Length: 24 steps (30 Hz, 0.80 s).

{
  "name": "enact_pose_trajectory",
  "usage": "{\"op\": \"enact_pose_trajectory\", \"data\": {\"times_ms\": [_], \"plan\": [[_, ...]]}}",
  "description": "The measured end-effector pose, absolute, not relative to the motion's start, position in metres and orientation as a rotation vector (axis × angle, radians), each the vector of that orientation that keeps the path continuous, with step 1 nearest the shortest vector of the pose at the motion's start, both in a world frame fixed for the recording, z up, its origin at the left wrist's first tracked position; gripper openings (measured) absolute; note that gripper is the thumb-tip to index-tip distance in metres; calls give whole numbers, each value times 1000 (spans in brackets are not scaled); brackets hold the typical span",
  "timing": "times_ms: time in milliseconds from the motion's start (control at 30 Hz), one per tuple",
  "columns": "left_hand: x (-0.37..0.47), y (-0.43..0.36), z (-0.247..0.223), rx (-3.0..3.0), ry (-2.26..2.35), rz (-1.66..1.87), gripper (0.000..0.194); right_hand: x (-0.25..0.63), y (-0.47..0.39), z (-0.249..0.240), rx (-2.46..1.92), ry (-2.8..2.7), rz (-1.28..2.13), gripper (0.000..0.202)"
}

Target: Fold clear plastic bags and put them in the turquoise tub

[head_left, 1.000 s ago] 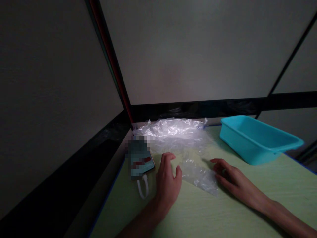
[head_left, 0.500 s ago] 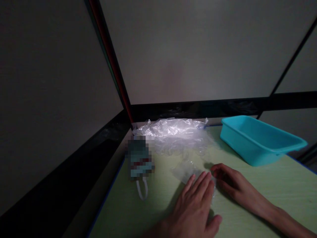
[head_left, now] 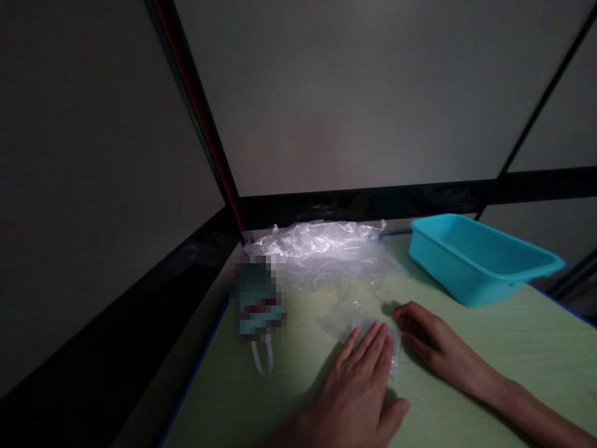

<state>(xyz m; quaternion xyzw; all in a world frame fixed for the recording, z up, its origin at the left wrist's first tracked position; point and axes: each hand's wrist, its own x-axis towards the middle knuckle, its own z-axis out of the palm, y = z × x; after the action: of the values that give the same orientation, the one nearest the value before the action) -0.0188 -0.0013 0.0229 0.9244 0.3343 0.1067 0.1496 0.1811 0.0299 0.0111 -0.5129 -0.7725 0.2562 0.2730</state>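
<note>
Left hand (head_left: 358, 392) lies over clear plastic (head_left: 347, 314), phone (head_left: 259, 295) screen pixelated.

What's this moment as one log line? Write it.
left grip: flat on clear plastic film | right grip: loosely curled beside it | turquoise tub: beyond right grip

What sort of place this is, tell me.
Probably a small indoor work corner, though home or workshop I can't tell: a green-topped table stands by panelled walls, holding crumpled clear plastic and a turquoise tub.

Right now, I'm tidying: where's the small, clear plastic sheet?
Head view, just right of centre: the sheet lies partly beneath the left hand, near the right hand.
</note>
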Motion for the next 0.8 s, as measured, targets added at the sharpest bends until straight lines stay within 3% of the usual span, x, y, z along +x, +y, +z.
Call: {"op": "enact_pose_trajectory", "data": {"times_ms": [800], "plan": [[-20, -1, 23, 2677, 898, 259, 56, 183, 32, 12, -1368, -2077, 634, 14]]}}
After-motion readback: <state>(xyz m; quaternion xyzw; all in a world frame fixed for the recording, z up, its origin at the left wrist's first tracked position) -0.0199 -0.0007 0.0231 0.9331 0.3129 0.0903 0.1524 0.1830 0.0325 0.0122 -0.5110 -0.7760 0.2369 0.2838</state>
